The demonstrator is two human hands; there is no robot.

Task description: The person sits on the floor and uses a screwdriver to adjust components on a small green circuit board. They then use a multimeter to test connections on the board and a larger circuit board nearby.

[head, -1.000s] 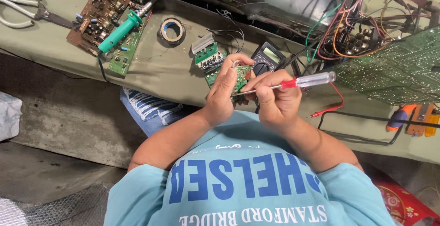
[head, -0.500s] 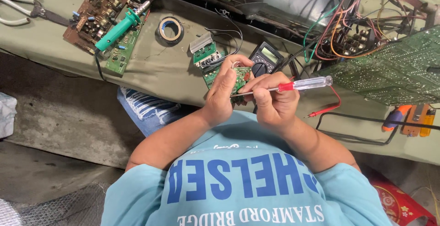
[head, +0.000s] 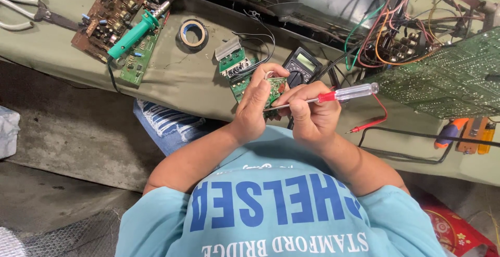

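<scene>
head view: a person's two hands worked just above the near edge of a cloth-covered bench (head: 187, 88).
left hand: the left hand (head: 255, 108) was curled around a small green board (head: 274, 89), fingers closed on its edges.
right hand: the right hand (head: 310, 116) pinched a screwdriver (head: 333, 95) with a clear and red handle, its tip on the small board.
where the board was: held up between both hands, over the bench edge and in front of the chest.
open room: bare cloth lay left of the hands, between them and a tape roll (head: 192, 33); a concrete floor (head: 62, 137) showed below the edge.
surface: olive cloth, wrinkled, crowded toward the back.
around: another green board (head: 233, 63) lay just behind the left hand, a dark meter (head: 303, 64) just behind the right.
far left: a green soldering iron (head: 136, 33) rested across a brown board (head: 107, 17); scissors (head: 23, 12) lay at the corner.
right side: a large green board (head: 448, 77) and a tangle of wires (head: 396, 33) crowded that side; a red probe (head: 367, 126) lay near the right wrist.
</scene>
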